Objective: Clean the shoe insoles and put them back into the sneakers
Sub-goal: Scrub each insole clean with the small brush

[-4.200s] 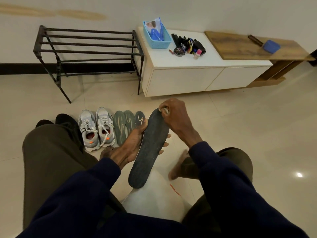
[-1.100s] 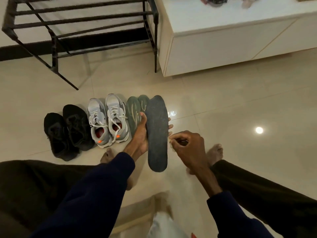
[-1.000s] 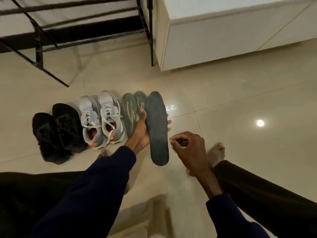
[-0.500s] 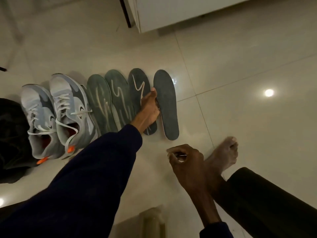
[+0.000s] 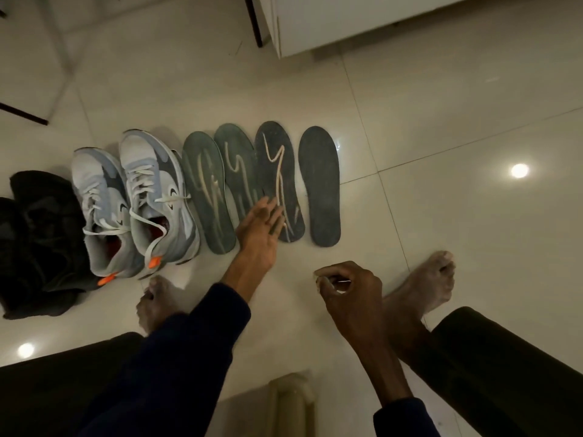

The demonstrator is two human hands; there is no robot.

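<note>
Several dark insoles lie side by side on the tiled floor. The plain one [image 5: 320, 184] is at the right end; its neighbour [image 5: 274, 152] has pale wavy marks. My left hand [image 5: 262, 228] hovers open over the lower part of that marked insole, fingers spread, holding nothing. My right hand [image 5: 350, 294] is nearer to me, fingers closed on a small pale object that I cannot identify. A pair of grey sneakers [image 5: 157, 197] with white laces and orange heel tabs stands left of the insoles.
A pair of black shoes [image 5: 41, 241] sits at the far left. My bare feet [image 5: 422, 288] rest on the floor near my hands. A white cabinet [image 5: 347, 20] and a black rack leg [image 5: 254, 23] are at the back. A pale seat edge [image 5: 290, 402] lies below.
My left hand laid the plain insole down at the right end of the row, let go, and now hovers open over the neighbouring marked insole. My right hand stayed closed.
</note>
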